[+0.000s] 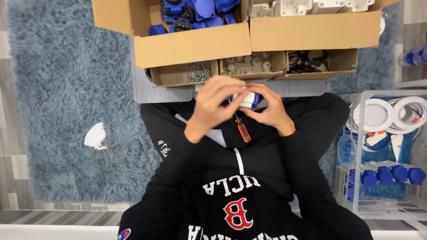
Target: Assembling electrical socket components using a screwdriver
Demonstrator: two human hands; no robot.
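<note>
My left hand (214, 104) and my right hand (270, 110) meet over my lap, fingers curled around a small white and blue plastic part (249, 99). The left hand's fingers cover most of the part from above, and the right hand grips it from the right side. A small screwdriver with an orange handle (243, 130) hangs between the hands, its thin shaft running up towards the part. I cannot tell which hand pinches the shaft. I wear a black hoodie.
Ahead stand open cardboard boxes: blue plastic parts (195, 13), white plastic parts (307, 6), screws (198, 73), small white rings (247, 64) and black cables (307, 62). At right is a clear crate (362, 146) with white round fittings and blue plugs. A white scrap (95, 135) lies on the blue-grey rug.
</note>
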